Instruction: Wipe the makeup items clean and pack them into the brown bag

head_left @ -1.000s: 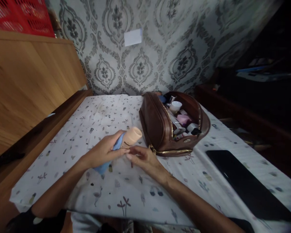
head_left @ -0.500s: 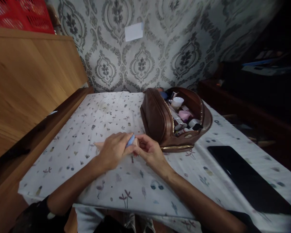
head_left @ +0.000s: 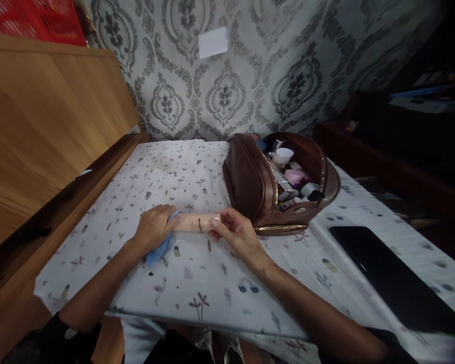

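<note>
A peach cosmetic tube (head_left: 193,222) with small dark print lies level between my two hands, just above the patterned tablecloth. My right hand (head_left: 233,232) pinches its right end between thumb and fingers. At the other end, my left hand (head_left: 155,227) is closed on a blue cloth (head_left: 161,252) wrapped against the tube. Part of the cloth hangs below that hand, and the tube's left tip is hidden. Close beyond my right hand stands a brown toiletry bag (head_left: 244,177), unzipped, with a white cup-shaped container (head_left: 282,156) and a pink item (head_left: 294,177) among its contents.
A white tablecloth (head_left: 189,313) with small printed figures covers the table. On the right lies a long black flat object (head_left: 387,278). A wooden cabinet (head_left: 53,101) rises on the left with a red plastic basket (head_left: 60,23) on top. The patterned wall (head_left: 227,96) closes off the back.
My left hand has slid left along the tube with the blue cloth, baring the tube's printed middle. My right hand keeps hold of the right end. The view has shifted slightly.
</note>
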Available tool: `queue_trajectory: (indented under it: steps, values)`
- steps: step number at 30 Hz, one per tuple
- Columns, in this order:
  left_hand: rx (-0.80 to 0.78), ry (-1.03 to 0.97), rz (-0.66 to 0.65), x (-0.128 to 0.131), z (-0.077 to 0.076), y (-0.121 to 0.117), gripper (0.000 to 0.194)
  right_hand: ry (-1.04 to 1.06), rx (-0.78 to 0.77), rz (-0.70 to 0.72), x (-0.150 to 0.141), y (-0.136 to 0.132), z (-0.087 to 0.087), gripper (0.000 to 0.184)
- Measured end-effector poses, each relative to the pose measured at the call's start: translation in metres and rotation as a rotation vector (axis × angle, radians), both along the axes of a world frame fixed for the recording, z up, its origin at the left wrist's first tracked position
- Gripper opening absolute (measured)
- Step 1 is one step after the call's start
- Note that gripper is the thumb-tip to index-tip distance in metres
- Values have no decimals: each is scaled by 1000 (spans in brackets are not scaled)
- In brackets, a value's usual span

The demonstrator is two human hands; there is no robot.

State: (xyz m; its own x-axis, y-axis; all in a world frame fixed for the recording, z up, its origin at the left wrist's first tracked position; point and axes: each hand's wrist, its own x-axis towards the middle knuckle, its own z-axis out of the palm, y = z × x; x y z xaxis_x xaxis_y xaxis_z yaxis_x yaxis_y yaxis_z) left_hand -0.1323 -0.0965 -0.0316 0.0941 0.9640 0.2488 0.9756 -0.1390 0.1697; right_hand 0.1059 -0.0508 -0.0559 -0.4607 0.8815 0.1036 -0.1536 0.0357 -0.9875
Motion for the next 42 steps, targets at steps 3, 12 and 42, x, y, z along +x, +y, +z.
queue_trajectory:
  steps: [3, 12, 42]
  values:
    - [-21, -129, 38, -10, -5, 2, 49, -49, 28, -22, 1, 1, -1, 44]
    - [-12, -265, 155, -14, -2, 10, 43, -128, 138, 15, 4, 3, -5, 42]
    - [188, 297, -65, 42, -6, -37, 58, -53, 8, 13, 5, 3, -3, 43]
